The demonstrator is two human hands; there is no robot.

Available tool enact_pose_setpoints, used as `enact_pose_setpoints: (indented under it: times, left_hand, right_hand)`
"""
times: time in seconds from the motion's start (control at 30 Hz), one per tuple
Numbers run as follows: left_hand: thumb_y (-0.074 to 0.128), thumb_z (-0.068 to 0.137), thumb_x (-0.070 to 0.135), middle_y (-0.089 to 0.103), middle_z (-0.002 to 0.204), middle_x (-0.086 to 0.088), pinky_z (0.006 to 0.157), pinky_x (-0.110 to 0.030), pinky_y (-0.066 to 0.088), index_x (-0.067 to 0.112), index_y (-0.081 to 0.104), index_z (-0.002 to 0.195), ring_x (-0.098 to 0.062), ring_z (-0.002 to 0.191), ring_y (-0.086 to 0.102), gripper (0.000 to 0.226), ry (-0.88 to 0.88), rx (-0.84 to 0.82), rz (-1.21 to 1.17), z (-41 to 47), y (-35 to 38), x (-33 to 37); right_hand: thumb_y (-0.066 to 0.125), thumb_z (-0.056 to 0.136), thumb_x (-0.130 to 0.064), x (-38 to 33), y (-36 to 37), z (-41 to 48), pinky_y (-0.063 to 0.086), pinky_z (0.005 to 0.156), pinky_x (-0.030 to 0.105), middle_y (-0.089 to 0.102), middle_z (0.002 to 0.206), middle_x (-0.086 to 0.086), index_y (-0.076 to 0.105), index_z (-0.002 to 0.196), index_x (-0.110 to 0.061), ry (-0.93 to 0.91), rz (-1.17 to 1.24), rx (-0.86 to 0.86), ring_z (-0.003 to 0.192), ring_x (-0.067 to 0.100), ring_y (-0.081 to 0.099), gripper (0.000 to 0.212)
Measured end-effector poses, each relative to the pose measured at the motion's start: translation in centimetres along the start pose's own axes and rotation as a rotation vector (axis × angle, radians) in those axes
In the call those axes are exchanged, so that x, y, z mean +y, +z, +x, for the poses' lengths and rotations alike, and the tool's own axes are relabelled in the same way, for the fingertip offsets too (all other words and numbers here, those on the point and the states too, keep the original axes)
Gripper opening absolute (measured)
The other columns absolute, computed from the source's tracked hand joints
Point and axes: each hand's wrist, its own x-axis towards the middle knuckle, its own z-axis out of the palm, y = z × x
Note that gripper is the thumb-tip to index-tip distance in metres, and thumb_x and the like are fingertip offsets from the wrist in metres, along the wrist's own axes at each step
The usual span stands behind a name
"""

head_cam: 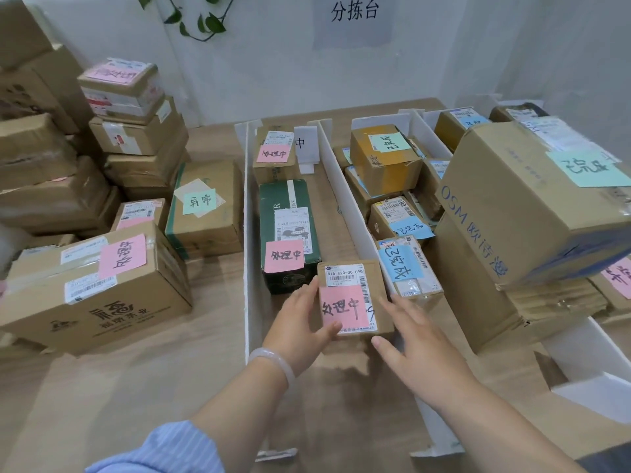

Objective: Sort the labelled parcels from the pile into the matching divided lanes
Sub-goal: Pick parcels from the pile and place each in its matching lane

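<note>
Small pink-labelled parcel at the near end of the middle lane, left hand gripping its left side, thumb on label, right hand straight-fingered at its right corner, dark green box just behind, white divider alongside.

You have one view, from the wide-angle camera on your head, facing forward and down across the pale wooden table to the white back wall. Your left hand and right hand, at a small brown cardboard parcel, lie close under it. The white-board divided lanes run away ahead.
</note>
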Motion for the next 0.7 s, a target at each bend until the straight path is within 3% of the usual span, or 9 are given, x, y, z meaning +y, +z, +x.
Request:
enact_pose_setpoints:
  times: [0.1, 0.23, 0.43, 0.7]
  left_hand:
    - [0.066, 0.089, 0.044, 0.024, 0.159, 0.010, 0.120, -0.024, 0.015, 0.028, 0.022, 0.155, -0.006, 0.147, 0.017, 0.080, 0.065, 0.100, 0.143, -1.4, -3.0, -0.4]
    - [0.062, 0.090, 0.049, 0.023, 0.159, 0.008, 0.115, -0.018, 0.009, 0.032, 0.023, 0.154, -0.010, 0.146, 0.018, 0.077, 0.061, 0.269, 0.275, -3.8, -8.4, -2.0]
    - [0.061, 0.089, 0.052, 0.022, 0.160, 0.010, 0.120, -0.032, 0.021, 0.037, 0.023, 0.153, -0.011, 0.146, 0.018, 0.076, -0.124, 0.441, 0.243, -7.7, -15.9, -7.1]
    - [0.060, 0.090, 0.049, 0.026, 0.158, 0.005, 0.120, -0.034, 0.019, 0.034, 0.030, 0.152, -0.016, 0.145, 0.019, 0.070, -0.254, 0.513, 0.229, -10.8, -24.6, -15.4]
  right_hand:
    - [0.051, 0.093, -0.053, -3.4, -0.1, 1.1, 0.017, 0.118, 0.030, 0.005, 0.159, -0.023, 0.015, 0.151, -0.044, -0.107, -0.028, 0.003, 0.147, 0.002, 0.001, 0.069]
    - [0.051, 0.092, -0.054, -8.7, 0.9, 2.7, 0.007, 0.117, 0.025, 0.000, 0.158, -0.024, 0.009, 0.151, -0.044, -0.251, -0.043, -0.038, 0.147, 0.002, -0.003, 0.073]
    - [0.051, 0.092, -0.054, -16.7, 4.6, 3.7, 0.008, 0.118, 0.026, 0.002, 0.160, -0.019, 0.010, 0.152, -0.044, -0.402, -0.028, -0.110, 0.147, 0.002, -0.001, 0.073]
    - [0.048, 0.095, -0.052, -26.6, 10.2, 6.8, 0.014, 0.121, 0.034, 0.002, 0.161, -0.018, 0.010, 0.152, -0.043, -0.341, -0.022, -0.203, 0.148, 0.006, 0.002, 0.069]
